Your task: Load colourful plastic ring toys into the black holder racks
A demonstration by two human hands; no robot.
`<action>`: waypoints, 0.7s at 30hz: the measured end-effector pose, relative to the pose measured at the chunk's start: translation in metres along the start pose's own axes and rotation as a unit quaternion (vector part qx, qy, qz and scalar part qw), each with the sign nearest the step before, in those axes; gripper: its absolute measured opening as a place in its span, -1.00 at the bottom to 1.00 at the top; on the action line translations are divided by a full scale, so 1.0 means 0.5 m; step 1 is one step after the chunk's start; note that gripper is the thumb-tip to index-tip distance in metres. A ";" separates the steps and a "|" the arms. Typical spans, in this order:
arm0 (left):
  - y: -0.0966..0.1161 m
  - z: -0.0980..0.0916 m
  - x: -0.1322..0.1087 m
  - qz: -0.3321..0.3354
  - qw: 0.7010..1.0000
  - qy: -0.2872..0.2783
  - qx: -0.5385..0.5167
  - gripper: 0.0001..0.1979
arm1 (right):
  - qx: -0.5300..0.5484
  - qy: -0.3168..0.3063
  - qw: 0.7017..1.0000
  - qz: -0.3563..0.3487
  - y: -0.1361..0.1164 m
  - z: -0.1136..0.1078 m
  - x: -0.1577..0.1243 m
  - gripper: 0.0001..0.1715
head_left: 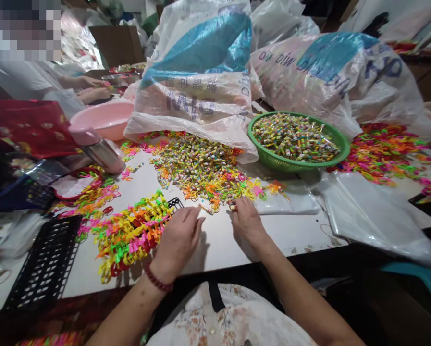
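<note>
"Going by the green basket (pixel 300 165), where's there room to pass?"

"On its near side, toward the left — bare white tabletop (pixel 217 240) lies between the left hand (pixel 181 238) and right hand (pixel 246 218)."

"And what's in the way?"

"Left of the basket, a heap of patterned pieces (pixel 197 161); farther left, rows of bright plastic pieces (pixel 134 235). Behind it, a bulging sack (pixel 330 72); behind and left — a taller sack (pixel 197 91). Clear bags (pixel 374 211) lie in front, toward the right, and a coloured heap (pixel 384 151) spreads to its right."
</note>
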State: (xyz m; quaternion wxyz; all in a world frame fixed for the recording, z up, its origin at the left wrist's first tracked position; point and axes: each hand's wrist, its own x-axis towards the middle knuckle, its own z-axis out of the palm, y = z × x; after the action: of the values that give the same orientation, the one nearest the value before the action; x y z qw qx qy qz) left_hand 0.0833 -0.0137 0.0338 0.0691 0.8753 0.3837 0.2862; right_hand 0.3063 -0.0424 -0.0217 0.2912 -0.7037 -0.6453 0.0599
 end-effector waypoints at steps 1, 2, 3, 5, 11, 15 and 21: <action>0.015 0.028 0.013 -0.026 0.999 -0.023 -0.027 -0.80 | 0.053 0.004 0.998 0.025 0.002 -0.005 -0.007 -0.83; 0.026 0.059 0.028 -0.052 0.997 -0.041 -0.046 -0.81 | 0.117 0.001 0.992 0.055 0.004 -0.009 -0.015 -0.84; 0.032 0.090 0.043 -0.078 0.994 -0.049 -0.054 -0.82 | 0.188 -0.009 0.978 0.092 0.007 -0.011 -0.023 -0.83; 0.033 0.147 0.076 -0.129 0.990 -0.046 -0.044 -0.83 | 0.321 -0.032 0.931 0.173 0.013 -0.013 -0.039 -0.73; 0.015 0.223 0.120 -0.201 0.978 -0.047 -0.033 -0.81 | 0.518 -0.020 0.808 0.279 0.026 -0.015 -0.076 -0.44; 0.016 0.229 0.103 -0.161 0.984 -0.032 -0.069 -0.89 | 0.570 -0.045 0.765 0.296 0.022 -0.022 -0.082 -0.44; 0.030 0.223 0.096 -0.201 0.962 -0.009 -0.185 -0.95 | 0.587 -0.059 0.759 0.276 0.016 -0.015 -0.083 -0.45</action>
State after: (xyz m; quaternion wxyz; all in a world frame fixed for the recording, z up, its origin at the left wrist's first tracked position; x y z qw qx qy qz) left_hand 0.1806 0.0213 -0.0317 0.2896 0.7544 0.4914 0.3248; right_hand 0.3099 -0.0841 -0.0317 0.5791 -0.5377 -0.2782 0.5459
